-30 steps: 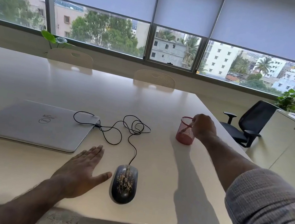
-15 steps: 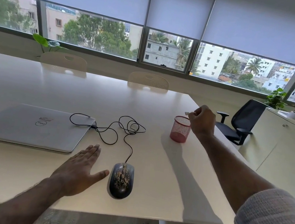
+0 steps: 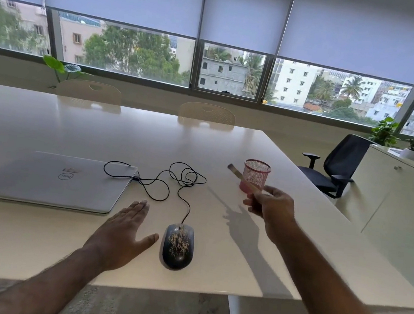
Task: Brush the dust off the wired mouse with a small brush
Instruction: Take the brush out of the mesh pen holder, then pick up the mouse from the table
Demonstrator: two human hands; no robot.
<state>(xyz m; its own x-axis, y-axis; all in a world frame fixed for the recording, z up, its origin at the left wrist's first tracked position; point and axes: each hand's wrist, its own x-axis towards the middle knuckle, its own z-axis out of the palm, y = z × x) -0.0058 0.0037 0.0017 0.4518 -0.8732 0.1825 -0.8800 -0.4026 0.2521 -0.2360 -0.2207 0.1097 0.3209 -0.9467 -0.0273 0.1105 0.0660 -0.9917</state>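
A black wired mouse (image 3: 178, 247) speckled with pale dust lies near the front edge of the white table (image 3: 227, 149). Its black cable (image 3: 172, 178) loops back to a closed silver laptop (image 3: 46, 180). My left hand (image 3: 123, 232) rests flat on the table just left of the mouse, fingers spread, holding nothing. My right hand (image 3: 272, 208) hovers above the table to the right of the mouse, shut on a small wooden-handled brush (image 3: 243, 178) that points up and to the left.
A red mesh pen cup (image 3: 255, 176) stands behind my right hand near the table's right edge. Two pale chairs (image 3: 206, 115) sit at the far side. A black office chair (image 3: 335, 164) and a white cabinet (image 3: 398, 206) stand to the right.
My right hand lifted the brush out of the red mesh cup and drew it back toward me and the mouse. My left hand stayed flat beside the mouse.
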